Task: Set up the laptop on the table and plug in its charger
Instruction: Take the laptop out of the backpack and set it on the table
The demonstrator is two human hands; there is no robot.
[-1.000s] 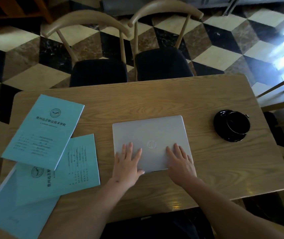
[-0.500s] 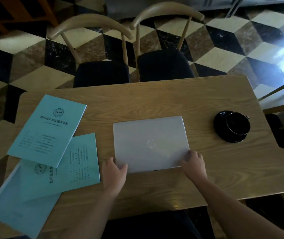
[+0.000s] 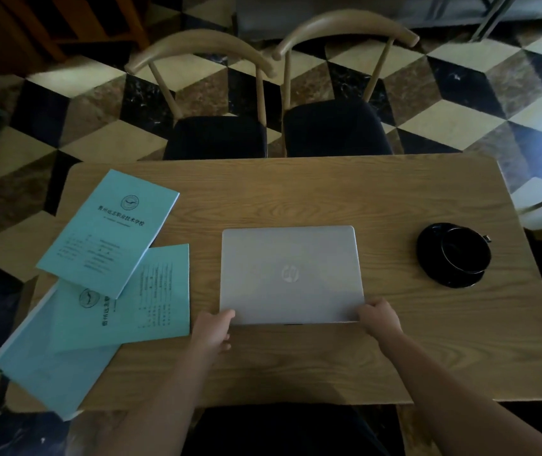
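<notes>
Laptop (image 3: 291, 274) lies closed on the wooden table (image 3: 329, 192), lid down. Left hand (image 3: 212, 330) and right hand (image 3: 380, 319) each grip a near corner, thumbs on the lid, fingers hidden beneath. Dim light blurs the black cup (image 3: 465, 253) against its saucer.

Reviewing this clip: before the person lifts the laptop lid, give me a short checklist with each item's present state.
1. Laptop lies flat on the table, lid closed: ok.
2. Left hand grips the near left corner: ok.
3. Right hand grips the near right corner: ok.
4. Space behind the lid for it to swing open: ok.
5. Black cup on its saucer stands apart to the right; blue booklets lie apart to the left: ok.
6. Charger within reach: cannot tell, none shows in view.
</notes>
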